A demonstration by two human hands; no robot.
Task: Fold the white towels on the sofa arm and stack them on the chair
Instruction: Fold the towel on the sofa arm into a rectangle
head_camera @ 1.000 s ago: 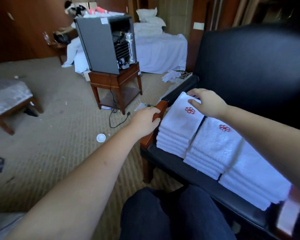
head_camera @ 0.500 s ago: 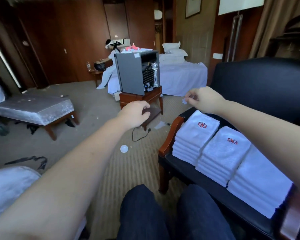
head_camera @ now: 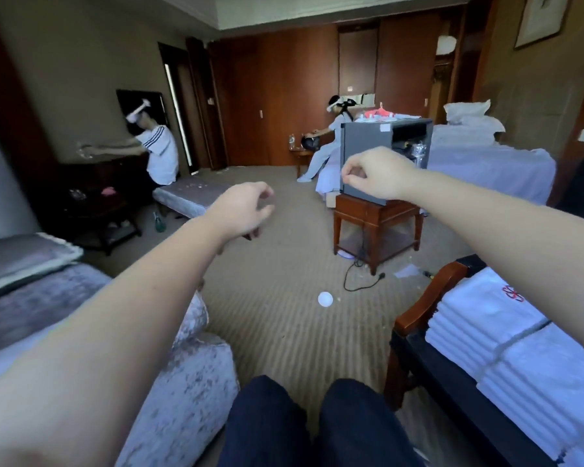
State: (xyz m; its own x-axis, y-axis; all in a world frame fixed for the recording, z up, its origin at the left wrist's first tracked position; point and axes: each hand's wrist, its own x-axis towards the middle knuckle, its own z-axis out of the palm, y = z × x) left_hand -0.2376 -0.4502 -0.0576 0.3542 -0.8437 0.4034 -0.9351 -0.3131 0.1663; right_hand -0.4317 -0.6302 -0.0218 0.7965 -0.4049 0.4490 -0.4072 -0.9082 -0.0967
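Note:
Folded white towels with a red emblem sit in stacks on the black chair [head_camera: 452, 399] at the lower right: the nearest-left stack [head_camera: 479, 315] and a second stack [head_camera: 550, 375] beside it. Both my arms reach forward in the air, away from the stacks. My left hand [head_camera: 246, 210] hovers over the carpet with loosely curled fingers and holds nothing. My right hand [head_camera: 375, 176] is higher, in front of the grey fridge, fingers curled with the thumb against the index finger; nothing shows in it. The silver velvet sofa arm [head_camera: 189, 382] is at the lower left; no towel shows on it.
A grey mini fridge [head_camera: 368, 156] stands on a wooden side table [head_camera: 378, 224] with a black cord on the carpet. A small white disc [head_camera: 325, 299] lies on the floor. A grey bench [head_camera: 189, 197] and a white-covered bed [head_camera: 493, 166] stand beyond. Two other people are at the back.
Both hands left the towel stack and the chair arm and rose into the air, moving left. My view lifted and swung left, so the stacks slid toward the right edge.

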